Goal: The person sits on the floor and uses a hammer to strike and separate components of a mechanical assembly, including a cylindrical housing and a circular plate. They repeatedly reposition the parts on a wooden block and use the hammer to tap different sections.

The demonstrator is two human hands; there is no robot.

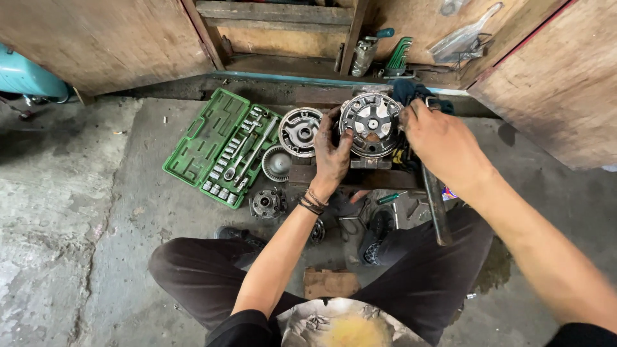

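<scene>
Metal clutch drum (371, 123) faces up between both hands.

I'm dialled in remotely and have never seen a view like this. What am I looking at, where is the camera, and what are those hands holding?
There is one picture, from a camera on a person's head looking down. The person sits on a concrete floor, legs in dark trousers.

Both bare hands grip a round metal drum-like part, standing on a block: the greasy left hand on its left edge, the right hand on its right edge.

Nearby lie an open green socket set case, a second round metal part, a ribbed disc, a small hub and a long metal bar. A shiny bowl sits at the bottom.
</scene>
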